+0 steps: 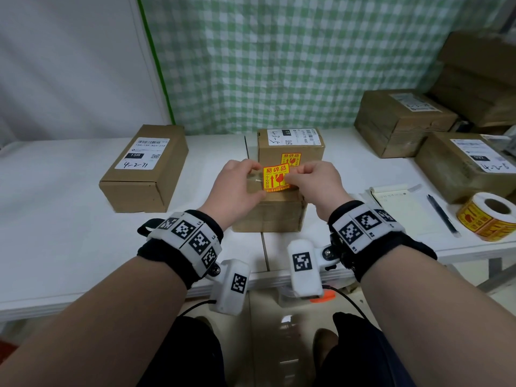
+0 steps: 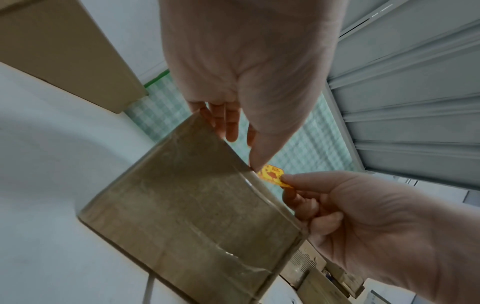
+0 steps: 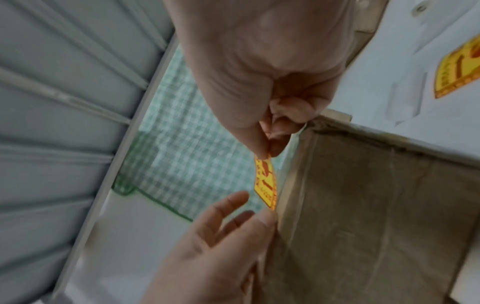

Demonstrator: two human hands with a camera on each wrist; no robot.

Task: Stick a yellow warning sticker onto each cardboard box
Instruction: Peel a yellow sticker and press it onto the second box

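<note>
A yellow warning sticker hangs just above the top of a taped cardboard box at the table's front centre. My right hand pinches the sticker's right edge between thumb and forefinger, which the right wrist view shows with the right hand on the sticker. My left hand has straight, spread fingers. Its thumb touches the sticker's left edge at the box's top rim. Behind stands a box with a yellow sticker on its front.
A long box lies at the left. Two more boxes sit at the right, with others stacked behind. A sticker roll, a notepad and a pen lie at the front right of the white table.
</note>
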